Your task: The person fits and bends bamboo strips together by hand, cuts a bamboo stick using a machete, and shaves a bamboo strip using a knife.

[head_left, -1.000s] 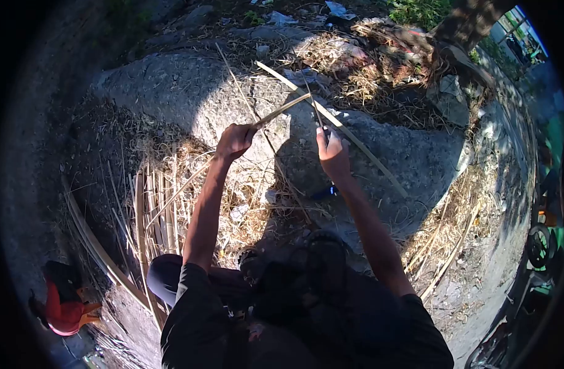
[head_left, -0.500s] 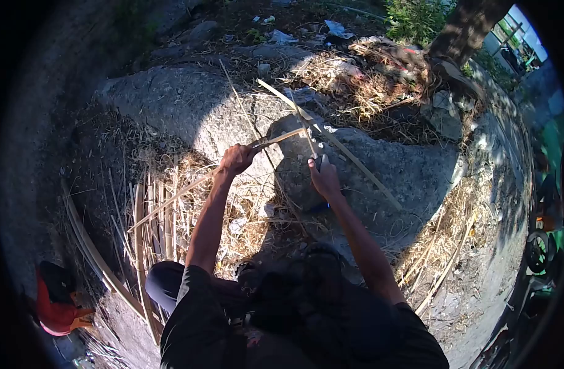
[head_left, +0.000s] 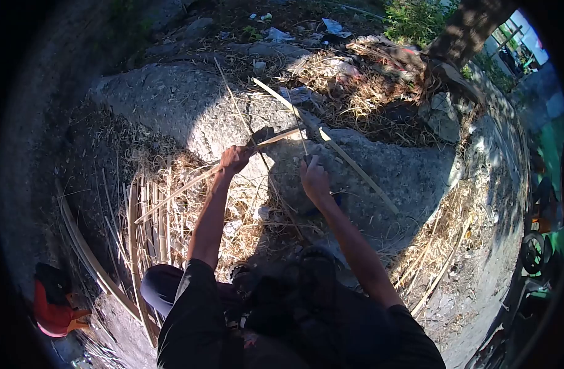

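Outdoor ground, patched with sun and shade; one large grey rock (head_left: 149, 98) across the middle, a tree trunk (head_left: 466, 31) at upper right, a green plant (head_left: 411, 19) beside it.

Item: left hand (head_left: 235, 159), raised before the person; fingers clamped around a pale strip (head_left: 277, 139). Strip slants from lower left, through the fist, to its far end above the rock.

Item: right hand (head_left: 315, 178), fingers closed around the dark handle of a knife (head_left: 304, 147). Thin blade points away from the person and crosses at the strip's far end; whether the two touch, I cannot tell.

Item: long flat strip (head_left: 359, 168), lying diagonally over the rock, beyond and to the right of the right hand.

Item: thin stick (head_left: 235, 104), slanting past the left hand.

Item: blue object near the right forearm, mostly hidden.

Item: several long strips (head_left: 133, 246), gathered on the ground at lower left.

Item: dry shavings (head_left: 242, 212), strewn below the left hand; a further heap (head_left: 362, 101) near the trunk.

Item: red and black object (head_left: 51, 313), far left; kind unclear.

Item: wheel (head_left: 532, 252), far right, in shade.
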A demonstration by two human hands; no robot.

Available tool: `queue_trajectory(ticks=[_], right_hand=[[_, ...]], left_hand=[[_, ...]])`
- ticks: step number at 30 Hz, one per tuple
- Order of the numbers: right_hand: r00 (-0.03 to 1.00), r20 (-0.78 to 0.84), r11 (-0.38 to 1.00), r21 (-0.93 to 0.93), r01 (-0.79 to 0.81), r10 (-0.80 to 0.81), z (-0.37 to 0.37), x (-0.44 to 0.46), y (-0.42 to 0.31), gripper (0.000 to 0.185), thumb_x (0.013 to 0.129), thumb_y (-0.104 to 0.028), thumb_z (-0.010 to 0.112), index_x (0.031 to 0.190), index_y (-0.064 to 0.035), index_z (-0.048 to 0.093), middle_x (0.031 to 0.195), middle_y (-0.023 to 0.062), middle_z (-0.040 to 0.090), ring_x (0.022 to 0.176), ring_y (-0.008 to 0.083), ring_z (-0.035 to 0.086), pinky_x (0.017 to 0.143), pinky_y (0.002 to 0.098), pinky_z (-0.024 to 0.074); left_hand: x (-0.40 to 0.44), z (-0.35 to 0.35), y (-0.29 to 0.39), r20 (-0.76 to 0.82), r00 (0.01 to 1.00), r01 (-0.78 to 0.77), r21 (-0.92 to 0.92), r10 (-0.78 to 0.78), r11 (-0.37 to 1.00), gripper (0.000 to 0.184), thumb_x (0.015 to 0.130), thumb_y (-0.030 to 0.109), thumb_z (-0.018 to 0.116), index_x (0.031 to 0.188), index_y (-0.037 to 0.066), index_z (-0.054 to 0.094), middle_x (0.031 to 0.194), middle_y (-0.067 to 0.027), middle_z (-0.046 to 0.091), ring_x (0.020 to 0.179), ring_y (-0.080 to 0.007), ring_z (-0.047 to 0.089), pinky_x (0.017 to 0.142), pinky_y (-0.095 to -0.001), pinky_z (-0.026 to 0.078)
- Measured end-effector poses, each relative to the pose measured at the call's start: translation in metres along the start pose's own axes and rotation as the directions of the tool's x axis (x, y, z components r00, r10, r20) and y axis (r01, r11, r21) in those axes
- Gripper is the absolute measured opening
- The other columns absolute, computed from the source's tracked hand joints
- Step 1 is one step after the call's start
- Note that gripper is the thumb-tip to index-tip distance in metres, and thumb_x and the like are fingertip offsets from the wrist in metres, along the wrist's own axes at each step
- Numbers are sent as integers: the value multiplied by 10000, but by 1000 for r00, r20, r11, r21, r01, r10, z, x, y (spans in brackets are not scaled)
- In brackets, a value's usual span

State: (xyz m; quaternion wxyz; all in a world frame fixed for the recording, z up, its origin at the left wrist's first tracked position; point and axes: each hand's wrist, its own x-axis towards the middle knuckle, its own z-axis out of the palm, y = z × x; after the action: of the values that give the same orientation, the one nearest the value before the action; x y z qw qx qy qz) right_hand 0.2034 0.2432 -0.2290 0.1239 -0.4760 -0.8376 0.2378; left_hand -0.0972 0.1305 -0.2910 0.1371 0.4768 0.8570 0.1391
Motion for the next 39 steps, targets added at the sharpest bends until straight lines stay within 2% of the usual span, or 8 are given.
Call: queue_trajectory(ticks=[4, 5, 13, 16, 22, 24, 28, 39], right_hand=[[995, -91, 986, 155, 60, -47, -18, 12, -14, 461, 1082, -405, 510, 1219, 35, 500, 799, 285, 699, 722, 483, 710, 603, 579, 573], [949, -279, 981, 79, 174, -146, -4, 18, -8, 472, 1080, -407, 524, 1224, 42, 508, 769, 271, 693, 714, 467, 714, 566, 561, 566], [999, 21, 995, -86, -43, 45, 11, 1, -4, 455, 1090, -412, 490, 1253, 13, 491, 781, 236, 724, 705, 459, 725, 618, 548, 597], [999, -48, 999, -52, 9, -12, 6, 6, -3, 471, 1083, -421, 502, 1261, 15, 506, 753, 221, 719, 676, 441, 725, 594, 540, 595], [955, -262, 987, -118, 110, -138, -14, 1, -27, 412, 1083, -405, 516, 1158, -1, 547, 682, 201, 698, 607, 412, 713, 544, 529, 588], [993, -108, 995, -90, 31, -41, -14, -6, -27, 424, 1083, -404, 522, 1173, 10, 525, 708, 201, 706, 642, 414, 726, 557, 520, 595], [1000, 30, 989, -150, 7, -2, 3, -6, -16, 429, 1085, -401, 516, 1190, 13, 471, 776, 221, 724, 731, 439, 740, 613, 534, 607], [950, -251, 980, -114, 163, -188, -34, 6, -31, 339, 1057, -373, 588, 1117, -40, 572, 638, 136, 684, 568, 341, 704, 508, 444, 558]], left_hand=[[-2, -66, 40, -128, 990, -70, -84, 59, 994, 386, 1020, 511, 586, 1124, 206, 799, 787, -193, 727, 745, -373, 726, 688, -486, 568], [2, -82, 46, -126, 989, -90, -50, 83, 995, 399, 1033, 502, 580, 1121, 179, 796, 787, -179, 737, 714, -372, 725, 666, -480, 567], [-1, -20, 9, -54, 996, -69, 36, 71, 997, 355, 1030, 491, 564, 1174, 241, 772, 907, -207, 746, 847, -414, 729, 764, -522, 578], [-8, -57, 33, -66, 994, -92, -8, 91, 996, 310, 1005, 435, 615, 1169, 229, 779, 945, -165, 769, 844, -378, 739, 745, -493, 583], [0, -86, 46, -454, 852, -315, -43, 263, 948, 258, 1010, 384, 655, 952, 154, 755, 760, -127, 713, 642, -326, 687, 580, -433, 525], [-1, -51, 27, -84, 991, -91, 167, 106, 982, 269, 1004, 432, 645, 1033, 206, 788, 769, -134, 721, 680, -338, 702, 614, -463, 533], [-9, 2, 9, -212, 971, -108, 39, 114, 993, 250, 1017, 414, 596, 1074, 229, 754, 786, -163, 718, 727, -371, 715, 617, -496, 540], [-12, -63, 47, -431, 892, -171, -44, 136, 984, 109, 984, 261, 685, 992, 166, 740, 821, -130, 741, 699, -341, 714, 597, -457, 529]])
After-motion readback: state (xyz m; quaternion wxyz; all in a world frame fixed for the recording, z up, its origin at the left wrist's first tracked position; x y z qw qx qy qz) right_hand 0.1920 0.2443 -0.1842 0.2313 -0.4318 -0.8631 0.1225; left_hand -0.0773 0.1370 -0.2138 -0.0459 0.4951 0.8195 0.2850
